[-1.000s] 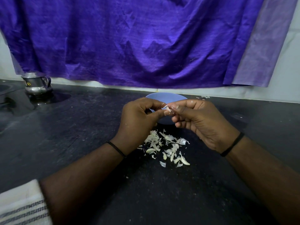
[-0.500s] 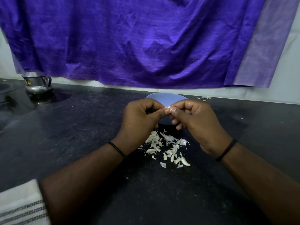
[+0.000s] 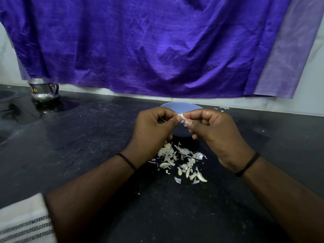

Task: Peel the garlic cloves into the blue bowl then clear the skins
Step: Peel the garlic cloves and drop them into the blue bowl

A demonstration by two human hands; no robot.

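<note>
Nearest on the dark surface (image 3: 87,146) lies a striped cloth (image 3: 24,223), cut off by the frame. Beyond it a heap of skins (image 3: 182,162) lies scattered below the hands. The left hand (image 3: 150,132) and the right hand (image 3: 215,135) both pinch one garlic clove (image 3: 181,116) with curled fingers, just in front of the blue bowl (image 3: 180,106). The clove is small (probably slippery), so it may slip and fall among the skins instead of into the bowl. The hands hide the inside of the bowl; I cannot tell how many cloves it holds. Far left stands a steel jug (image 3: 43,91), and behind hangs a purple cloth (image 3: 149,46).
</note>
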